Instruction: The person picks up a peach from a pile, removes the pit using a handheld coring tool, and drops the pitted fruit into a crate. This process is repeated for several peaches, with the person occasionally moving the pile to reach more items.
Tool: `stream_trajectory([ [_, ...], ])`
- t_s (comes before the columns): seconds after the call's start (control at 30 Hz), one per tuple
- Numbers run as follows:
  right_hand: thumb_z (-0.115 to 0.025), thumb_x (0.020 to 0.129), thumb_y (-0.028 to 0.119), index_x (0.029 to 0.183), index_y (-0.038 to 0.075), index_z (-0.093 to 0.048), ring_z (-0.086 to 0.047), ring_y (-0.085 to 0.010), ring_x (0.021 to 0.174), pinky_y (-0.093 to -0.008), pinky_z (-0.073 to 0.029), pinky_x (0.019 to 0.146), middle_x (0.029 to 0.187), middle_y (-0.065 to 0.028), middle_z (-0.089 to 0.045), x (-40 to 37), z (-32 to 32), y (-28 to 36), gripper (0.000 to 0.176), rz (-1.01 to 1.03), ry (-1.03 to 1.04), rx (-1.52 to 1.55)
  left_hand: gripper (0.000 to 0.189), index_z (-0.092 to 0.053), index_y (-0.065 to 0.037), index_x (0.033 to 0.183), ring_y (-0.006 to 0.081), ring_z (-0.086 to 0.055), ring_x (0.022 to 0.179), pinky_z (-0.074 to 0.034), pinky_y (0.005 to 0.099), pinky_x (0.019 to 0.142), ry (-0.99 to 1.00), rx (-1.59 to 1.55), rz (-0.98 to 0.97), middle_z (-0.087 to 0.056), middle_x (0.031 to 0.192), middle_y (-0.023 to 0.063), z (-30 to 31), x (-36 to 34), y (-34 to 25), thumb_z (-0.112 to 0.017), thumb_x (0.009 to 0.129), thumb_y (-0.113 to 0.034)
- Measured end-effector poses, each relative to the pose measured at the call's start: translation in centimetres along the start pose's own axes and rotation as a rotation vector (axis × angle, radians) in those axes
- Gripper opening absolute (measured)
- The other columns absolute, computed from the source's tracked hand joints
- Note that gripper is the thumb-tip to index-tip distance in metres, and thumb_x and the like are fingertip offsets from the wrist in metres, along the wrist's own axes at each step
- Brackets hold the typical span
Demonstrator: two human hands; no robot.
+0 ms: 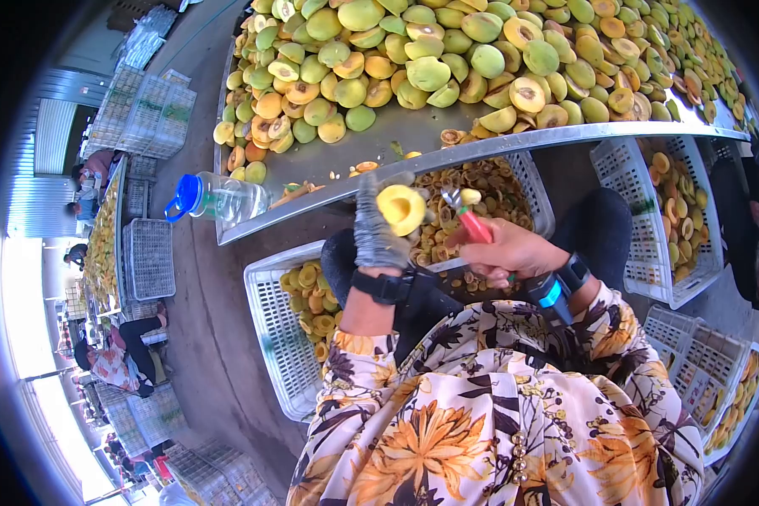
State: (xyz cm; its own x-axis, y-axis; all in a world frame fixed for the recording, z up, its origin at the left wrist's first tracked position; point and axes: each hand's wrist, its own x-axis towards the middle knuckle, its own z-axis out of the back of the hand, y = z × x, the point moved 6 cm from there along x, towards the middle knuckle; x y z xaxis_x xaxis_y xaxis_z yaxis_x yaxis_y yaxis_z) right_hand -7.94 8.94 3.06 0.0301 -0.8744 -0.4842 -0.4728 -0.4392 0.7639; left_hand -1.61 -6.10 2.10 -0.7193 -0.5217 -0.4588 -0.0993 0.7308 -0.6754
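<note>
My gloved left hand holds a halved yellow fruit, its cut side and round hollow facing up. In my bare right hand is a red-handled tool, with a metal head that has a small pale yellow piece at its tip. The tool is just right of the fruit, apart from it. Beneath both hands is a crate of halved fruit pieces. In front, a metal table bears a large heap of green and yellow halved fruit.
A clear bottle with a blue cap lies at the table's left corner. White crates of fruit stand left and right of my legs. Further left are stacked crates, another fruit-covered table and several people.
</note>
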Motion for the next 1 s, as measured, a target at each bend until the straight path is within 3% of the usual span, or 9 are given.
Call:
stream_trajectory([
  [0.07,-0.063,0.076,0.021,0.082,-0.003,-0.053,-0.060,-0.0261,0.054,-0.0353,-0.046,0.049,0.064,-0.0165,-0.059,0.1,3.5,-0.4,0.026,0.039,-0.460,-0.834,0.052,-0.059,-0.003,0.095,0.0250,-0.062,0.052,-0.041,0.0210,0.033,-0.103,0.005,-0.159,-0.064,0.073,0.0139,2.6,-0.5,-1.5,-0.044,0.086,-0.052],
  [0.17,-0.065,0.073,0.019,0.082,-0.004,-0.052,-0.060,-0.0368,0.069,-0.0414,-0.047,0.062,0.071,-0.0238,-0.059,0.1,3.9,-0.4,0.028,0.280,-0.558,-1.004,0.051,-0.056,0.001,0.101,0.0242,-0.062,0.053,-0.049,0.0254,0.038,-0.191,0.332,-0.265,-0.063,0.075,0.0144,8.3,-3.2,-5.7,-0.055,0.083,-0.047],
  [0.3,-0.064,0.075,0.019,0.083,-0.004,-0.053,-0.058,-0.0397,0.075,-0.0429,-0.045,0.067,0.074,-0.0250,-0.058,-1.3,3.3,1.0,0.026,0.260,-0.551,-0.927,0.031,-0.063,-0.004,0.102,0.0217,-0.059,0.092,-0.046,0.0308,0.084,-0.567,1.553,-0.594,-0.062,0.100,0.0134,12.8,-4.3,-11.6,-0.068,0.077,-0.021],
  [0.37,-0.065,0.074,0.019,0.083,-0.003,-0.053,-0.057,-0.0397,0.073,-0.0433,-0.045,0.066,0.072,-0.0237,-0.057,-1.5,3.9,0.9,0.026,0.341,-0.599,-0.956,0.034,-0.062,-0.007,0.104,0.0253,-0.057,0.096,-0.046,0.0336,0.084,-0.276,1.313,-0.669,-0.060,0.103,0.0128,8.8,-1.8,-11.9,-0.070,0.074,-0.022],
  [0.43,-0.064,0.076,0.019,0.088,-0.001,-0.051,-0.056,-0.0382,0.064,-0.0407,-0.044,0.058,0.068,-0.0207,-0.056,-2.2,4.1,1.7,0.027,0.434,-0.622,-0.885,0.037,-0.059,-0.009,0.108,0.0278,-0.058,0.094,-0.046,0.0355,0.083,0.078,2.004,-1.210,-0.061,0.102,0.0140,1.4,-0.2,-9.4,-0.067,0.076,-0.026],
  [0.6,-0.067,0.075,0.019,0.100,0.000,-0.050,-0.057,-0.0360,0.062,-0.0380,-0.045,0.056,0.068,-0.0204,-0.057,-5.8,4.1,2.8,0.036,0.445,-0.694,-0.764,0.051,-0.052,-0.016,0.120,0.0332,-0.055,0.102,-0.043,0.0387,0.088,0.161,1.814,-0.443,-0.058,0.110,0.0194,-13.2,9.3,-0.9,-0.057,0.079,-0.046],
  [0.8,-0.067,0.075,0.019,0.108,-0.001,-0.048,-0.061,-0.0265,0.059,-0.0344,-0.047,0.056,0.065,-0.0169,-0.057,-9.9,5.6,1.7,0.043,0.328,-0.772,-0.478,0.050,-0.061,-0.010,0.109,0.0276,-0.061,0.087,-0.046,0.0344,0.082,0.228,1.793,-0.419,-0.063,0.098,0.0149,-16.2,14.3,3.4,-0.069,0.067,-0.036],
  [0.9,-0.062,0.080,0.016,0.111,-0.001,-0.047,-0.058,-0.0125,0.055,-0.0277,-0.045,0.050,0.064,-0.0086,-0.059,-9.7,7.2,2.1,0.039,0.455,-0.853,-0.569,0.035,-0.062,-0.006,0.105,0.0175,-0.062,0.078,-0.049,0.0287,0.077,0.337,0.977,-0.189,-0.065,0.091,0.0083,-13.4,12.7,2.9,-0.069,0.071,-0.008],
  [1.0,-0.057,0.086,0.022,0.116,0.001,-0.043,-0.048,-0.0085,0.045,-0.0229,-0.039,0.043,0.064,-0.0067,-0.057,-8.1,7.6,3.9,0.039,0.435,-0.700,-0.169,0.036,-0.063,-0.008,0.102,0.0219,-0.058,0.096,-0.045,0.0301,0.086,0.585,0.968,-0.435,-0.063,0.101,0.0079,-13.0,6.7,0.3,-0.072,0.067,-0.005],
])
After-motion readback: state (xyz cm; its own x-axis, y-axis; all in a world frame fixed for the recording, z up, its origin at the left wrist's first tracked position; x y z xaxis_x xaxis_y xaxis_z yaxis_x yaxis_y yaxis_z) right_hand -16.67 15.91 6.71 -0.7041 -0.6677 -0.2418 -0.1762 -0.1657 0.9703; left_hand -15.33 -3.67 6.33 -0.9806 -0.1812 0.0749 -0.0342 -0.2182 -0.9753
